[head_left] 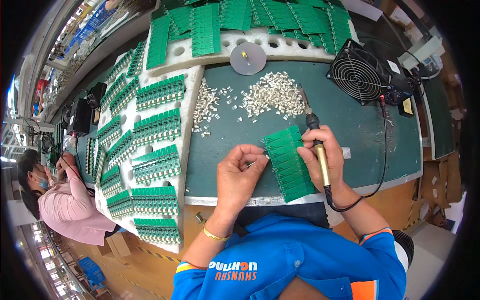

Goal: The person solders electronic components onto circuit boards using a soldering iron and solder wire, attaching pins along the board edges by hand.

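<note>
A co-worker in pink is well left of the left hand. Nearer to it, a white foam sheet bears rows of populated boards. The left thumb and forefinger close together on a small white piece. Below them, white and orange lettering runs across the blue shirt; beyond the fingertips, white connectors heap on the surface. Just right of the left fingers, a green circuit board reaches the right thumb. The right hand's fingers clamp a soldering iron; its cable loops rightward, below a black fan.
</note>
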